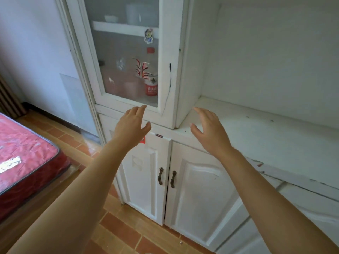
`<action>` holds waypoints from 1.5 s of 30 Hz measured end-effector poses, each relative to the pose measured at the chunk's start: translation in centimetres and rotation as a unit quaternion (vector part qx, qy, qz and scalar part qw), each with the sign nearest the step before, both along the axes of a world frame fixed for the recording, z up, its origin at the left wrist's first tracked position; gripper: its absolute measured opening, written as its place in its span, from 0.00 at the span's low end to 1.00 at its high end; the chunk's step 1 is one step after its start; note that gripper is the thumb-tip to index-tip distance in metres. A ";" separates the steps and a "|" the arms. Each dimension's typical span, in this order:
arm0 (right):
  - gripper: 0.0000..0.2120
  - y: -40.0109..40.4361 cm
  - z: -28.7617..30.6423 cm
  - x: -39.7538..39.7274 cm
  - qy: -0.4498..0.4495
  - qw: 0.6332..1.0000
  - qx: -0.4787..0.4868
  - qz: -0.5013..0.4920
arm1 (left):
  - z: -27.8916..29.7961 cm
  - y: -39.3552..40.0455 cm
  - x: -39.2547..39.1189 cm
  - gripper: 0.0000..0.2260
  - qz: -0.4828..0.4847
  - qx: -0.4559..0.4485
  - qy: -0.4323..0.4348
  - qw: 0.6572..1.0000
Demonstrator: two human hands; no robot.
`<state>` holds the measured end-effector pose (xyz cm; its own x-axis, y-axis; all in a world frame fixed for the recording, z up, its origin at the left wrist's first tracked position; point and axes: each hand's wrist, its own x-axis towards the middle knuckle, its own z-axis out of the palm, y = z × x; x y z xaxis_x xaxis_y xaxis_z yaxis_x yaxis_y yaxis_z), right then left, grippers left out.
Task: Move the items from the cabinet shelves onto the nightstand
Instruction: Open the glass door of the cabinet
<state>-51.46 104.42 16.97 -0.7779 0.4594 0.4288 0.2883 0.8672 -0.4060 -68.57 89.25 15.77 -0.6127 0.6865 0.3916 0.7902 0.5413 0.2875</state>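
**Q:** Why were both hands hanging in front of the cabinet?

**Me:** The stuff was shut away behind the glass door: a red-capped bottle on the lower shelf, a bowl up top. So I guess the door had to open first. My left hand reached near its bottom frame, my right hand hovered over the white surface. Each grip was spread wide, holding nothing.

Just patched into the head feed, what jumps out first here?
Two open, empty hands, left hand and right hand, reach toward a white cabinet's glass door. Behind the glass stands a red-capped bottle; a red mattress lies at far left.
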 end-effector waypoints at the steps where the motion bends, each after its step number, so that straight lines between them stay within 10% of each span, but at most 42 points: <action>1: 0.24 0.5 0.8 -0.3 0.009 1.000 0.005 0.004 | 0.9 0.6 -0.2 0.25 0.001 0.008 0.012 1.000; 45: 0.33 9.4 4.3 -11.1 0.136 0.982 -0.055 0.117 | 4.0 12.0 -3.3 0.50 -0.049 0.157 0.089 0.982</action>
<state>-62.54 113.86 21.31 -0.7316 0.3363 0.5930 -0.0457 0.8437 -0.5348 -71.87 101.21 19.73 -0.4515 0.5677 0.6884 0.8874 0.3664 0.2798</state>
